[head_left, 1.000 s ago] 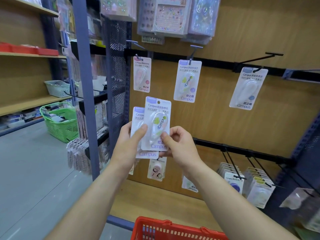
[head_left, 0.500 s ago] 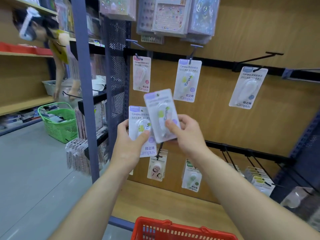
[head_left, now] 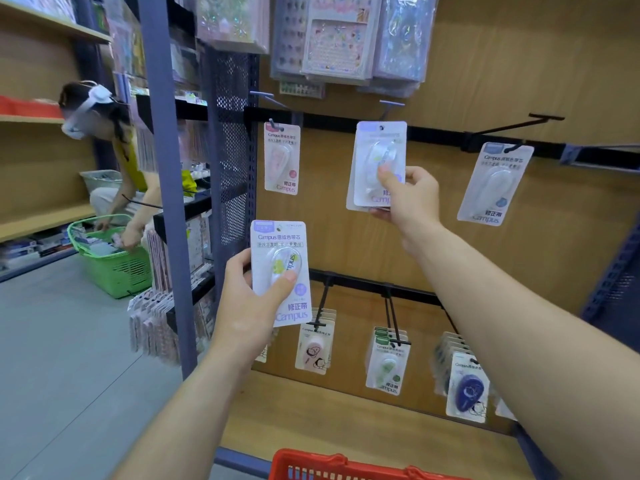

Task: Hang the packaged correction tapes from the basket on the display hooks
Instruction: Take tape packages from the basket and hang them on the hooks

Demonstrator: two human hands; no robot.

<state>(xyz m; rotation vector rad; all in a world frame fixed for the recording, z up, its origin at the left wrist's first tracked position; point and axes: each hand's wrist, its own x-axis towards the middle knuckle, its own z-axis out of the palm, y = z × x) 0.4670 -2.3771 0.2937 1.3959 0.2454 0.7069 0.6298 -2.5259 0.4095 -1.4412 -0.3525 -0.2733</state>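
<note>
The wooden display wall (head_left: 519, 81) bears two black rails. On the upper rail (head_left: 433, 134) a pink pack (head_left: 282, 157) hangs at the left and a blue pack (head_left: 494, 183) at the right. The lower rail (head_left: 363, 284) carries stacked packs (head_left: 388, 367) on its hooks (head_left: 389, 317).

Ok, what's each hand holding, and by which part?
Left hand grips a correction tape pack by its lower half; right hand pinches a second pack by its lower right part.

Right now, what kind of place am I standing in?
Most likely a stationery shop aisle: packaged correction tapes hang from display hooks, sticker sheets hang above them, and a red shopping basket sits at the bottom edge of view.
</note>
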